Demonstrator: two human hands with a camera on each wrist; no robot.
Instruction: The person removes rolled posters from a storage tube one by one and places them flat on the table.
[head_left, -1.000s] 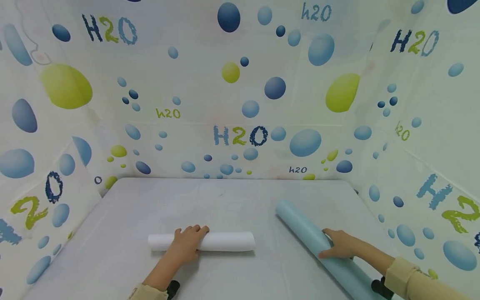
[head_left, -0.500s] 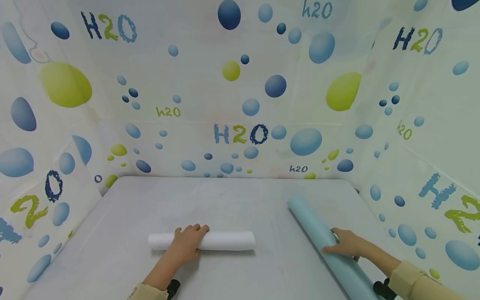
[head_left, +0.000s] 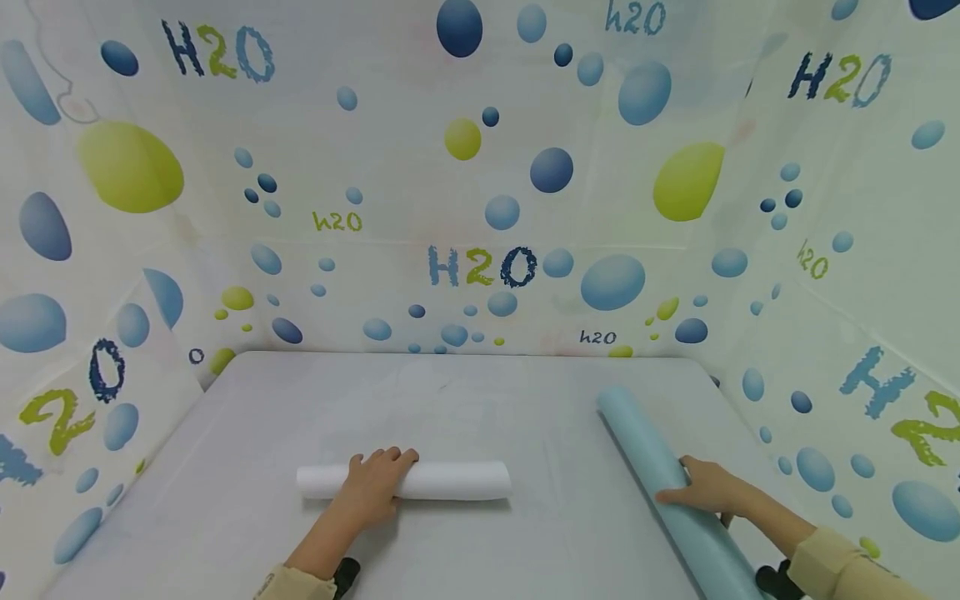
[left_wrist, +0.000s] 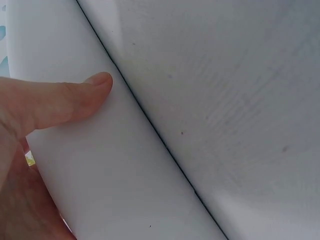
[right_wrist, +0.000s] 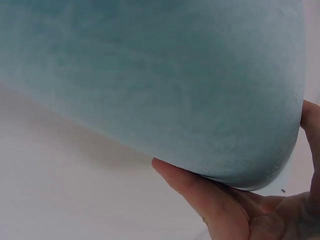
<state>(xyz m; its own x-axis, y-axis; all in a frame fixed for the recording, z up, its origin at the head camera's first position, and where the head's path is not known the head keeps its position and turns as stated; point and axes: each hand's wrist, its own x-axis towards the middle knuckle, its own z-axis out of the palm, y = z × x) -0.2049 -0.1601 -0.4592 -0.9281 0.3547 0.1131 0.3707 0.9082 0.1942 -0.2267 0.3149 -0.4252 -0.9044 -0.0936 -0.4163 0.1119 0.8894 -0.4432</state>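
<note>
A white roll, paper-like and smooth, lies crosswise on the table in the head view. My left hand grips it left of its middle, fingers over the far side. In the left wrist view the thumb lies along the white roll. To the right, a longer light-blue roll slants from the back toward the near edge, its near end out of frame. My right hand holds it from the right side. The right wrist view has the thumb against the light-blue roll's curved underside.
The white-covered table ends at a back wall hung with a white sheet printed with blue and green drops and "H2O". Similar printed sheeting closes in the left and right sides.
My right hand has shifted the light-blue roll to the right, its far end swinging right as well. The left hand and the white roll have stayed in place.
</note>
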